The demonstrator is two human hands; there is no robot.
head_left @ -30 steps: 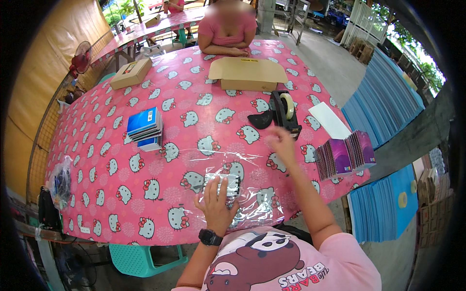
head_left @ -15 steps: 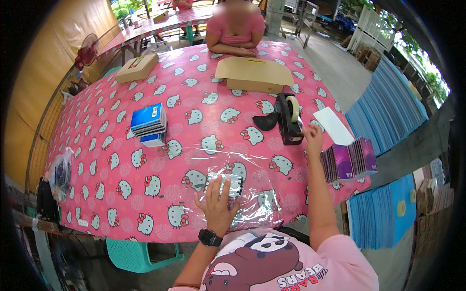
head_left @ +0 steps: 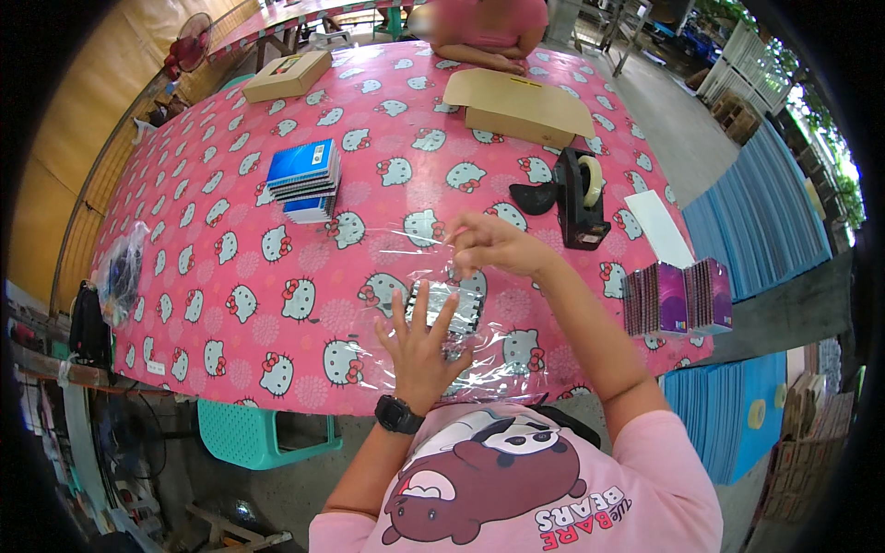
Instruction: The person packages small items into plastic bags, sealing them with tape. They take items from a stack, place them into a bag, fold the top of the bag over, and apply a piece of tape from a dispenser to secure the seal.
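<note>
Fingers spread, left hand (head_left: 422,346) pins the clear crinkly plastic wrap (head_left: 442,309) at frame centre. Right hand (head_left: 493,244) pinches something small, possibly tape. Wrap could wrinkle if that flat palm slips.

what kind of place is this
Probably a small open-sided packing workshop: a long table with a tape dispenser, a stack of notebooks and cardboard boxes, and blue sheets stacked alongside.
</note>
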